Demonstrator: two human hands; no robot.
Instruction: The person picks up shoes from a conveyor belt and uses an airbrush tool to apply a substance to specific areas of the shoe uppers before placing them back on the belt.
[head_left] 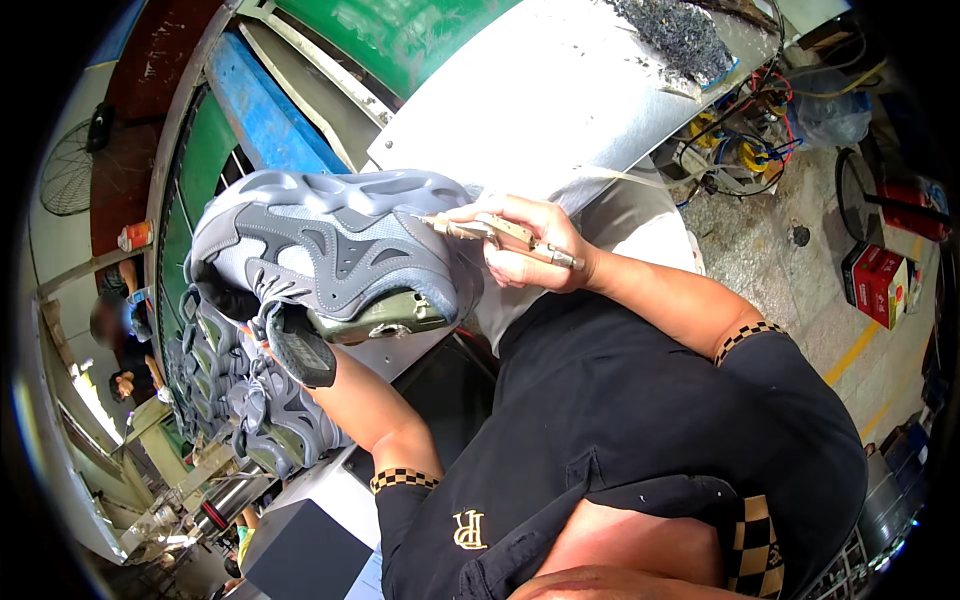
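One grey sneaker (pixel 330 250) in hand, held up above the workbench at the middle left of the view, sole turned upward and toe pointing toward the person's left. Upper: light grey mesh panels under darker grey overlays; laces grey; a dark tongue (pixel 298 345) hangs down below the collar; an olive-green shoe last (pixel 385 315) fills the opening. Sole: thick, grey, moulded in rounded wavy lobes. One left hand (pixel 262 340), reaching up from below and mostly hidden behind the tongue and laces; it supports the shoe from underneath, but how the fingers lie cannot be told. One right hand (pixel 525 245), fingers curled and pressed together around one slim tan and metal hand tool (pixel 500 238), whose tip touches the heel end of the sneaker just under the sole edge. One row of further grey sneakers (pixel 225 400) of the same kind, on lasts, stacked close together at the lower left beneath the held one; their exact count cannot be read, at least four. One sheet-metal bench top (pixel 560 90) behind the hands. One heap of dark shavings (pixel 675 35) at its far end. One red box (pixel 880 285) on the floor at the right. One standing fan (pixel 68 165) at the far left.
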